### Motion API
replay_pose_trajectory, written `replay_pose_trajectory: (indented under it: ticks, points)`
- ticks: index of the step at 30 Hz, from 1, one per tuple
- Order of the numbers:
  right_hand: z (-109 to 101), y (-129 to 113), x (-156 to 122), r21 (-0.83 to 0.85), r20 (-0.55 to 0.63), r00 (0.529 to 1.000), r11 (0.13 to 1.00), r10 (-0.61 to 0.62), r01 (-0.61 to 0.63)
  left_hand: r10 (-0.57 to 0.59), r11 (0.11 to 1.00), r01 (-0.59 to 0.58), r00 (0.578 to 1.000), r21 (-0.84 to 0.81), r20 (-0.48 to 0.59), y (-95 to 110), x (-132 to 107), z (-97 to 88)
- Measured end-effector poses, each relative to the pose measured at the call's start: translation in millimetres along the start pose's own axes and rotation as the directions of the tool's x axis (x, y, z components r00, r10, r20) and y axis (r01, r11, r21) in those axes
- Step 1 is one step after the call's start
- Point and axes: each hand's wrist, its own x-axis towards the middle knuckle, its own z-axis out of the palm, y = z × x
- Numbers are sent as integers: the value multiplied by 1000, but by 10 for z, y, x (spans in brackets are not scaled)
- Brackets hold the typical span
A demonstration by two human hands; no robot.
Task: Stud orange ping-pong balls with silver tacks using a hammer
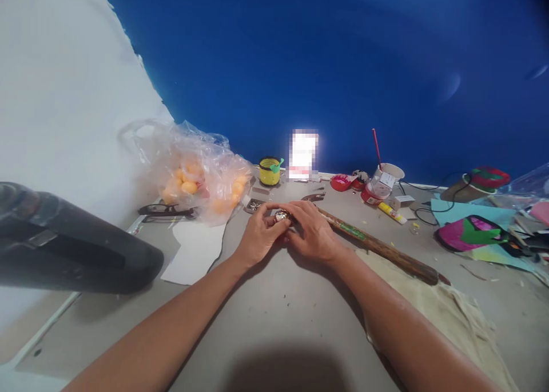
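A small, shiny, round metallic piece (282,215) is between my two hands, just above the grey table (274,318). The fingers and thumb of my left hand (259,235) close around it from the left. From the right, my right hand (315,232) reaches over with bent fingers against the same piece; its fingertips are partly hidden. Just behind my left fingers sits a small tray (254,205) of tiny shiny metal bits. Beside my right hand lies a long wooden handle (377,243), and a dark metal claw (315,197) shows beyond my fingers.
Left: a dark cylinder (81,243), eyeglasses (165,211), white paper (195,252), a plastic bag with orange balls (189,178). Back: a yellow cup (269,172), a bright screen (303,155), a white cup (390,172). Right: a glue tube (392,213), beige cloth (433,312), a pink-and-green piece (472,232).
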Motion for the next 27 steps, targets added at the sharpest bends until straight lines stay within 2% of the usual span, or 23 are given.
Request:
replay_pose_trajectory:
  ticks: [3, 7, 13, 19, 27]
  points:
    - [25, -74, 10, 66, -25, 997, 995, 74, -72, 62, 997, -59, 995, -44, 80, -61, 14, -26]
    - [8, -78, 31, 161, -36, 986, 975, 162, -154, 63, 979, -38, 991, -199, 121, -127, 37, -46]
    - [4, -49, 32, 207, -29, 984, 964, 174, -165, 67, 973, -40, 991, -227, 112, -134, 35, -51]
    - [16, -48, 17, 176, -13, 983, 969, 182, -176, 71, 967, -35, 988, -251, 135, -121, 10, -42]
    - [-3, -89, 31, 104, 2, 987, 982, 162, -161, -75, 913, 135, 983, -385, 166, -31, -4, 7]
